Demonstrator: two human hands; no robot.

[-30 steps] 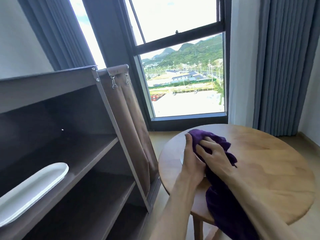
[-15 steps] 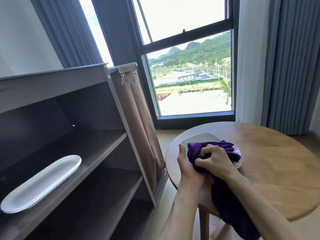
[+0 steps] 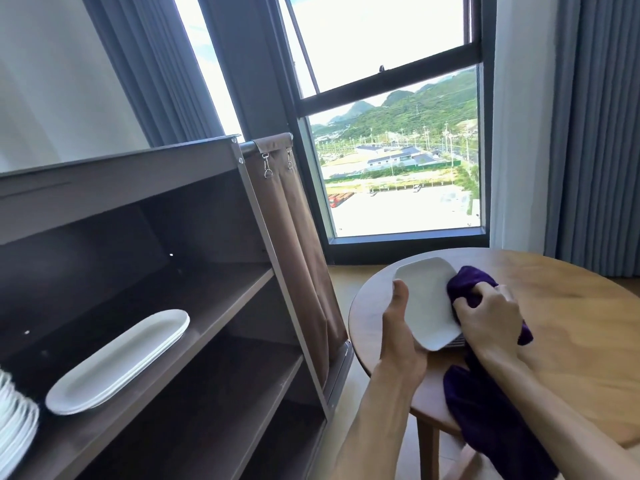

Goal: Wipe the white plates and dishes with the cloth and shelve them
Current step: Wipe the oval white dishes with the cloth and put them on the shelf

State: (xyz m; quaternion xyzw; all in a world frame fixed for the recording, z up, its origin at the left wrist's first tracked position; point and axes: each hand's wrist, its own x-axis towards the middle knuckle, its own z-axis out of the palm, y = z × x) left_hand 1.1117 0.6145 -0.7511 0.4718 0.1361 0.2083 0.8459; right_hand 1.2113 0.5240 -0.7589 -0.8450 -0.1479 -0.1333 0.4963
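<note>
My left hand point(image 3: 400, 329) holds a white angular dish point(image 3: 427, 301) by its left edge, tilted up over the round wooden table point(image 3: 571, 327). My right hand point(image 3: 490, 315) grips a purple cloth point(image 3: 469, 284) bunched against the dish's right edge; the rest of the cloth hangs down past the table's front. More white dishes show as a thin stack just under the lifted one. On the brown shelf unit point(image 3: 221, 306) to the left lie long oval white plates point(image 3: 119, 358), and a stack of round white plates point(image 3: 14, 424) sits at the far left edge.
A brown fabric bag point(image 3: 294, 237) hangs on the shelf unit's right side, between it and the table. Behind the table is a large window point(image 3: 391, 161) with grey curtains point(image 3: 595, 133) on the right. The lower shelf is dark.
The cloth has slid off the dish's face to its right edge, and the dish is now uncovered and tilted up in my left hand. The view has swung left, showing more of the shelf.
</note>
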